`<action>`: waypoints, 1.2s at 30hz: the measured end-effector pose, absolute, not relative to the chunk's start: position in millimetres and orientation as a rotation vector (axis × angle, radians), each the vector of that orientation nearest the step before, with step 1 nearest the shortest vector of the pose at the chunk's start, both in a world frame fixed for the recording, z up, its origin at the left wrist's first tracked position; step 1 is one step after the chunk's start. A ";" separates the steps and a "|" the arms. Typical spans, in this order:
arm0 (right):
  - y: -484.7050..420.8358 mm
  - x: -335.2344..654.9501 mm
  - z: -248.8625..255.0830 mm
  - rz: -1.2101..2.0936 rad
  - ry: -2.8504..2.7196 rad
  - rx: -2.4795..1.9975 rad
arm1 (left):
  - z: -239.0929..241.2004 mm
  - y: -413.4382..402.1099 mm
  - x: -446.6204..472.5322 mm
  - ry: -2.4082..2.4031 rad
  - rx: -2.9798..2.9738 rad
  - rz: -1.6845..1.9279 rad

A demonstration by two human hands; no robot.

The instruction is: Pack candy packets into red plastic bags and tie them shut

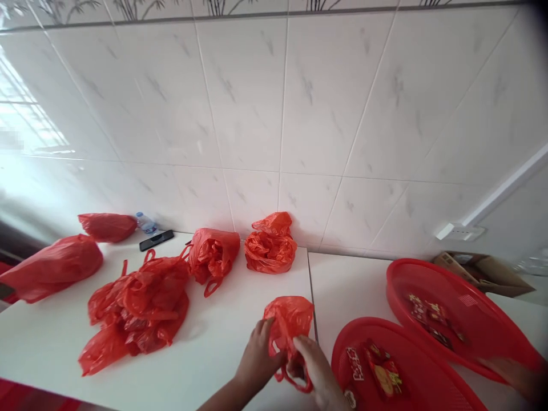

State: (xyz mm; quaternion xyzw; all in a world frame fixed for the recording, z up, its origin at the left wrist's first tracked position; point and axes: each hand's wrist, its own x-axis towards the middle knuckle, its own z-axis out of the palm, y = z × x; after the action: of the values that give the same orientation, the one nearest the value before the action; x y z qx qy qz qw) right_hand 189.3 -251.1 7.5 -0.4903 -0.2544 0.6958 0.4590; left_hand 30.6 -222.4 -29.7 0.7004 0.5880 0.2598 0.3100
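A small red plastic bag stands on the white table in front of me, its handles toward me. My left hand grips its left side, with thumb and fingers closed on the thin plastic. On the other side, my right hand has its fingers curled at the bag's mouth and handle. What is inside the bag is mostly hidden. Just right of my right hand lies a round red tray with red and yellow snack packets in it.
A second red tray with packets stands farther right, with another person's blurred hand over it. Behind it is a cardboard box. Leftward are a heap of red bags, several other red bags, a phone and a water bottle.
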 end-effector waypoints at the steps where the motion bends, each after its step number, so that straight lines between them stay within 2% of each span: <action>1: -256.0 184.2 9.1 1.784 -0.676 -1.158 | -33.5 -223.4 32.9 1.596 1.858 0.612; 5: -267.8 195.2 13.9 1.897 -0.610 -1.183 | -39.1 -215.2 2.4 1.725 1.833 0.425; 9: -256.9 231.6 8.6 1.687 -0.708 -1.309 | -27.0 -194.8 -46.5 1.838 1.737 0.485; 12: -240.9 252.3 24.3 1.550 -0.992 -1.449 | 4.9 -174.2 -61.4 1.861 1.666 0.580; 14: -236.8 259.7 55.9 1.296 -1.141 -1.568 | 40.8 -167.3 -59.9 1.829 1.664 0.720; 16: -242.2 262.2 97.1 0.762 -1.182 -1.567 | 83.3 -172.0 -53.3 1.800 1.677 0.937; 19: -256.4 257.3 140.3 0.011 -1.105 -1.271 | 135.3 -193.7 -40.4 1.393 2.050 1.806; 20: -258.0 253.7 142.4 -0.025 -1.162 -1.194 | 144.0 -200.5 -36.7 1.203 2.227 1.841; 21: -256.5 249.6 137.4 -0.004 -1.215 -1.141 | 147.1 -205.5 -33.6 1.092 2.359 1.721; 23: -245.8 242.6 110.4 0.354 -1.426 -1.257 | 137.3 -209.4 -31.1 1.066 2.406 1.257; 26: -228.4 241.7 54.1 0.901 -1.403 -1.572 | 97.5 -209.4 -39.2 1.261 2.010 0.596; 28: -228.6 248.5 24.6 1.073 -1.329 -1.638 | 70.5 -213.9 -49.8 1.283 1.690 0.397; 30: -237.7 257.6 7.9 1.211 -1.180 -1.628 | 52.5 -222.0 -58.9 1.183 1.338 0.411; 36: -255.8 266.6 -6.4 1.695 -0.444 -1.273 | 33.6 -225.7 -59.3 0.942 0.397 0.969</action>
State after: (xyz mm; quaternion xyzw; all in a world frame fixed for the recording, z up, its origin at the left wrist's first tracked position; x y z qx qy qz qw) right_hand 266.6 -255.8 -6.4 -0.5190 -0.1813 0.6913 0.4689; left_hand -59.3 -225.7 33.6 0.1826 0.4331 0.4455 0.7620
